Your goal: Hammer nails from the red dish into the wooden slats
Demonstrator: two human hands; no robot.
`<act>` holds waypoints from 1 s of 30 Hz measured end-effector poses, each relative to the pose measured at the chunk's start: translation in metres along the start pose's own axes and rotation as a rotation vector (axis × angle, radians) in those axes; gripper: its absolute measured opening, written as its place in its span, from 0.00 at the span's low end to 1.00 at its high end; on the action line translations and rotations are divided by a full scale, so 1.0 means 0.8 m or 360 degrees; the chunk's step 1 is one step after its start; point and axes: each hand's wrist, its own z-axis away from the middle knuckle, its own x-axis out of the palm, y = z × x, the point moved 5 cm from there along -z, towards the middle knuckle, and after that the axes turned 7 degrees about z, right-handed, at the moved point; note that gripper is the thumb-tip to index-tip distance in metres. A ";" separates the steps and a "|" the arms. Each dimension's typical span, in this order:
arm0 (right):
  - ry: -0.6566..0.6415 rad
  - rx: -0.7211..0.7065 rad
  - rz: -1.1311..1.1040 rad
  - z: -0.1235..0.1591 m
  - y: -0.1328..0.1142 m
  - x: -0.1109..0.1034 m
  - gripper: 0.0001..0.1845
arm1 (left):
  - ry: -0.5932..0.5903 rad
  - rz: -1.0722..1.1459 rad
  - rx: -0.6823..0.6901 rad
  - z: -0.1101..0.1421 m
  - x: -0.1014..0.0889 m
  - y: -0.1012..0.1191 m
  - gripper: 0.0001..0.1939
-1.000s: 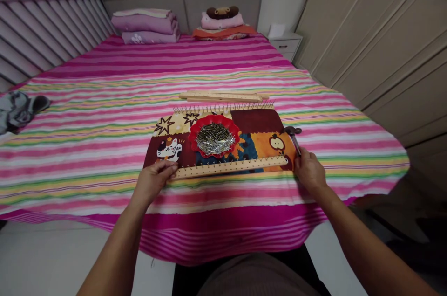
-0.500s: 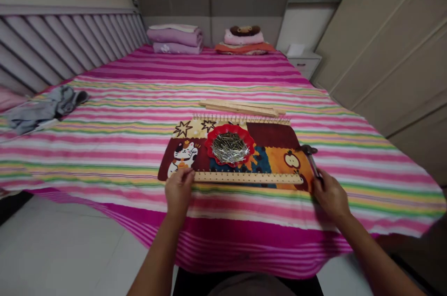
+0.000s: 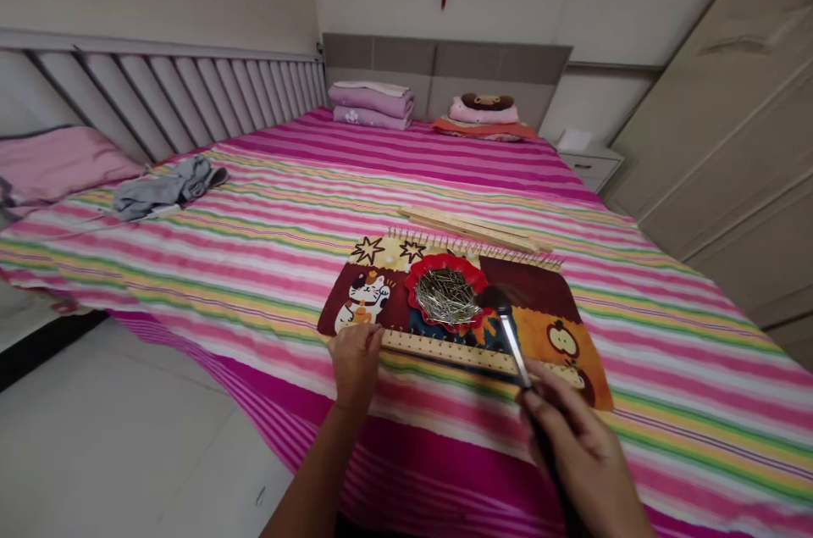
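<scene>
My right hand (image 3: 575,445) is closed around the black handle of a hammer (image 3: 513,343), its metal shank slanting up and its blurred dark head above the mat, right of the bowl. My left hand (image 3: 356,358) is closed at the left end of a wooden strip (image 3: 445,348), fingers pressed together; what lies under the fingertips is hidden. Small nails stand along the strip, which lies across the near edge of a patterned mat (image 3: 527,288) with a cat and an apple on it. A red scalloped bowl (image 3: 416,267) full of loose nails (image 3: 448,296) sits on the mat.
Behind the mat lies a second strip with upright nails (image 3: 476,248), and beyond it bare wooden strips (image 3: 470,226). The striped bed (image 3: 254,267) carries grey clothing (image 3: 168,186) and a pink pillow (image 3: 67,161) at left. Folded bedding (image 3: 372,104) rests by the headboard.
My right hand has lifted the hammer from the mat's right edge and brought it left over the strip. My left hand stays at the strip's left end. The view has shifted and tilted.
</scene>
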 end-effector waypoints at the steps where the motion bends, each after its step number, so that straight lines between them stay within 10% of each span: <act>1: -0.0157 0.0029 -0.0013 0.004 -0.009 0.018 0.26 | -0.0016 -0.0006 0.0011 0.000 0.001 0.001 0.08; 7: -0.0793 -0.0165 -0.0095 0.017 -0.043 0.108 0.20 | -0.0050 -0.0011 0.0053 0.003 0.005 0.003 0.09; 17: -0.0825 -0.0365 0.0011 0.008 -0.043 0.140 0.20 | -0.0109 -0.0042 -0.0001 0.002 0.007 -0.001 0.10; 30: -0.0473 -0.0525 0.0281 0.049 -0.024 0.044 0.19 | -0.0517 -0.0138 0.0331 -0.042 -0.019 -0.021 0.20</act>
